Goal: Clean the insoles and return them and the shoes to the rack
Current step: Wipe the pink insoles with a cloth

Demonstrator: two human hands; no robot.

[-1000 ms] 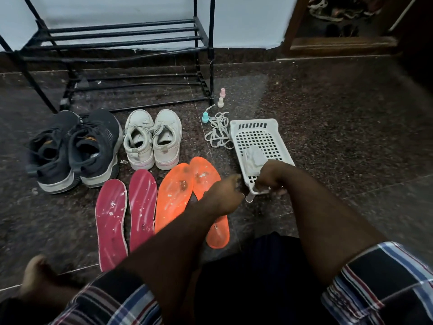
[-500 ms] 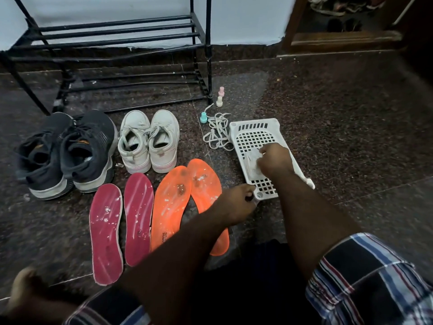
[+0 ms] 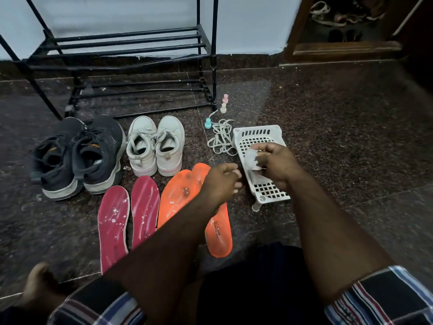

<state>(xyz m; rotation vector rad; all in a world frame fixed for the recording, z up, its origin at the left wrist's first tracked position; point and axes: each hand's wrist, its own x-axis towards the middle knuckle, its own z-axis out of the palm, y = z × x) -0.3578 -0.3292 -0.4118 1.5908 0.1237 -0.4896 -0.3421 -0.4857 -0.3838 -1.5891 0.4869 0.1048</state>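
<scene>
Over the white basket (image 3: 262, 134), the right hand (image 3: 276, 167) pinches a pale cloth (image 3: 250, 160); the left hand (image 3: 220, 181), loosely curled and holding nothing, hovers above the orange insoles (image 3: 180, 195)

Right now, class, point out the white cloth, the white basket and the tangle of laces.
white cloth (image 3: 251, 160): head view, on the bunched fabric beside the right hand's fingers.
white basket (image 3: 257, 132): head view, on its slotted far wall.
laces (image 3: 221, 139): head view, on the middle of the tangle.

My left forearm hides the orange insoles' (image 3: 180, 195) middles; the rack (image 3: 131, 43) runs off the frame's top.
</scene>
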